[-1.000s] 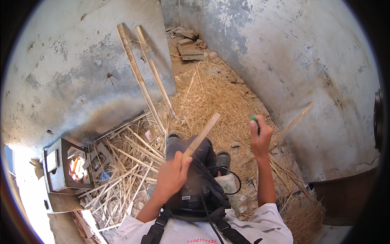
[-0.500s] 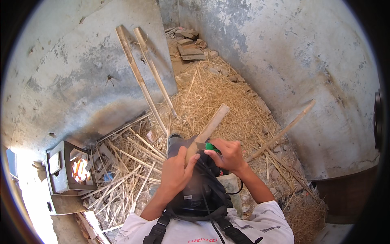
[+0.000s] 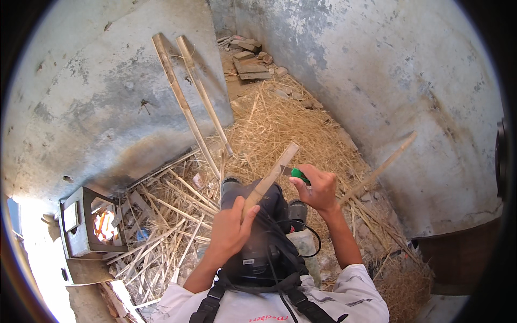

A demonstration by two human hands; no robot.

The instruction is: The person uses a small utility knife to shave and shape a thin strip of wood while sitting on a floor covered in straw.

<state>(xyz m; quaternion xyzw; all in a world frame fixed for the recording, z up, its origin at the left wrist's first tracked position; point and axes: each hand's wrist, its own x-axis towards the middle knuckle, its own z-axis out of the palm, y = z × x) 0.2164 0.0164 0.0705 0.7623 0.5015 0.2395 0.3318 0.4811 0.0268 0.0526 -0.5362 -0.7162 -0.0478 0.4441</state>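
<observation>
Strip (image 3: 273, 172) in left fingers (image 3: 236, 211), knife (image 3: 300, 175) in right fingers (image 3: 316, 177); straw (image 3: 291, 118) ahead of both, poles (image 3: 181, 99) ahead-left, sticks (image 3: 186, 215) left.

Compared with a second ago, the right hand (image 3: 319, 189) is lower and nearer the wooden strip (image 3: 272, 175), bringing the green-handled knife (image 3: 299, 175) from well apart to the strip's right edge. Against half a second ago, the blade is farther up the strip, and the right hand is farther from the left hand (image 3: 230, 229).
</observation>
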